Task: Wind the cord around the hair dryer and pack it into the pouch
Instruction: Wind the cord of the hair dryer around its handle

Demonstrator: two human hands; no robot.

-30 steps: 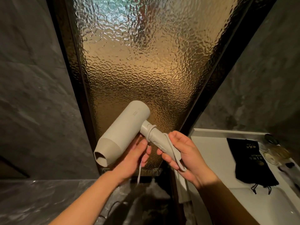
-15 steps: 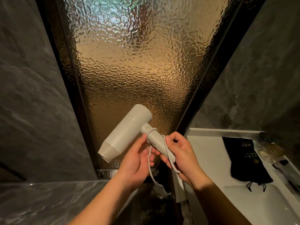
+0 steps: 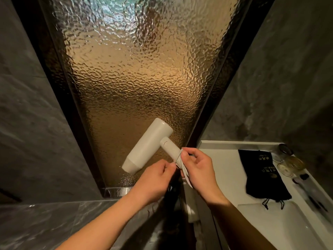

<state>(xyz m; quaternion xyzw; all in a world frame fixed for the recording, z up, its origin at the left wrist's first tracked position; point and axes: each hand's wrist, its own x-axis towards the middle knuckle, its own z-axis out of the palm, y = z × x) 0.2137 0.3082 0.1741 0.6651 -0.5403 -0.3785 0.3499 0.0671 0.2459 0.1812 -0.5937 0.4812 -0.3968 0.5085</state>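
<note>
Since the earlier frame, both hands have moved down the handle: the wrap near the barrel joint is gone from view and cord [image 3: 180, 160] now crosses the handle's lower end. Right fingers [image 3: 185, 153] are curled nearly closed, thumb and forefinger pinching cord against the handle end; this right hand [image 3: 200, 170] also carries the dryer [image 3: 149, 146]. Left fingers [image 3: 166, 166] are closed in a pinch just beside the handle, apparently on a run of cord, though the strand inside the left hand [image 3: 155, 179] is hidden. A loose loop hangs below the right palm. The dryer is held in the air in front of a textured glass panel [image 3: 137, 78], barrel angled down-left, handle pointing down-right.

Procedure for the winding step, as judged from this view:
1. Keep the right thumb pressed on the last turn so it cannot slip.
2. Feed cord with the left hand under light, even tension.
3. Lay each turn touching the one before, without crossing.
4. Avoid a sharp bend where the cord leaves the handle.

The pouch [image 3: 264, 175] lies flat on the white table [image 3: 225, 170] to the right, well apart from the hands, drawstrings toward the viewer. Gold print shows on it; the characters are too small to read. No marking is legible on the dryer.
</note>
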